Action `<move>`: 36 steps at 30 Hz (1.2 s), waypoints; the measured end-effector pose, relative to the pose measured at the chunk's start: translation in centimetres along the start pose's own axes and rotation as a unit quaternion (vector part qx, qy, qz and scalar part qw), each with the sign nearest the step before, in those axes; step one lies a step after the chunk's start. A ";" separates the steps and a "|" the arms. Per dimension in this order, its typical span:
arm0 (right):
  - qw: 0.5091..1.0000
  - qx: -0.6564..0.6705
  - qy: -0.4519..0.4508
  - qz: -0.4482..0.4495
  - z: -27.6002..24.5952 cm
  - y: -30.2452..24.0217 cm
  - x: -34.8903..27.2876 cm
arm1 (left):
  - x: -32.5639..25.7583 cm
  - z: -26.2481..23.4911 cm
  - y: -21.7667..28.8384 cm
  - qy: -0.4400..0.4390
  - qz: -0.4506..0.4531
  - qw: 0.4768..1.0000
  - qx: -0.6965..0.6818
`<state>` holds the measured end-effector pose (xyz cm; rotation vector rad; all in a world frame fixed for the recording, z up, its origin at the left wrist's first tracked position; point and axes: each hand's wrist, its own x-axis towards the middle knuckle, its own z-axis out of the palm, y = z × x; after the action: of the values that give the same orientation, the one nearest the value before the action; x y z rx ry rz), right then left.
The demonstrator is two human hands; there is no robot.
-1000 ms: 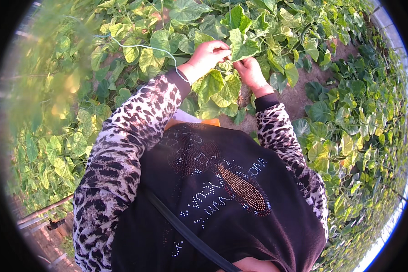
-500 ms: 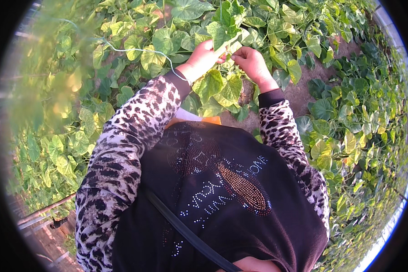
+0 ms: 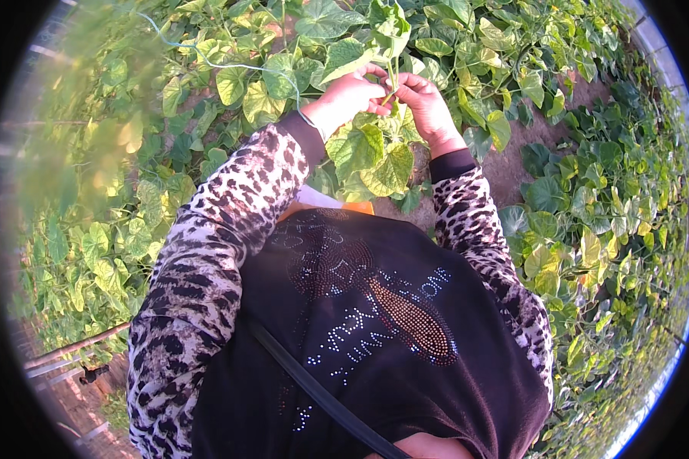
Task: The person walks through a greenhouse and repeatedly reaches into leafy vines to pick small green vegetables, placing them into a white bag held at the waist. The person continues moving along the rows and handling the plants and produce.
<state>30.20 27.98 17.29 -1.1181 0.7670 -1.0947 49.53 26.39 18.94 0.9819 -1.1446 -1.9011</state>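
Observation:
A green vine stem (image 3: pixel 395 69) rises between my hands, topped by a curled young leaf (image 3: pixel 390 29). My left hand (image 3: pixel 350 97) is closed at the stem from the left, with its fingers bent towards it. From the other side, my right hand (image 3: pixel 427 109) pinches the same stem between thumb and forefinger. A broad leaf (image 3: pixel 346 59) rests over the back of my left fingers. Below the hands hang large yellow-green leaves (image 3: pixel 389 168). A thin pale blue string (image 3: pixel 241 66) runs from the upper left to my left wrist.
Dense leafy vines (image 3: pixel 589 176) grow on both sides. Bare soil (image 3: pixel 532 138) shows between the rows on the right. A blurred leafy plant (image 3: pixel 92 138) hangs close at the left. A rail (image 3: pixel 76 348) lies at the lower left.
My left hand has shifted slightly right and down, its fingers now bent at the stem. The stem top stands more upright, and the string has moved with my wrist.

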 end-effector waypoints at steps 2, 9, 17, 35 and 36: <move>1.000 0.008 0.022 0.002 0.2 -0.2 -0.1 | -0.3 -0.1 -0.5 0.007 0.053 0.999 -0.008; 0.998 0.035 0.035 0.030 -0.4 1.0 0.4 | -1.1 0.9 -0.4 0.017 0.135 0.988 0.075; 0.999 -0.033 0.002 0.042 0.5 -0.4 -0.8 | -0.6 0.7 -1.1 0.030 0.120 0.987 0.104; 0.939 -0.316 0.072 -0.114 8.7 -7.5 0.5 | 0.0 1.6 1.8 0.126 0.071 0.984 0.102; 0.968 -0.223 0.059 -0.095 8.5 -7.6 0.8 | 0.2 1.4 1.9 0.104 0.078 0.989 0.071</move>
<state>35.94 29.46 27.11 -1.5410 1.0508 -1.1890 48.61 26.02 21.10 1.1050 -1.2068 -1.5718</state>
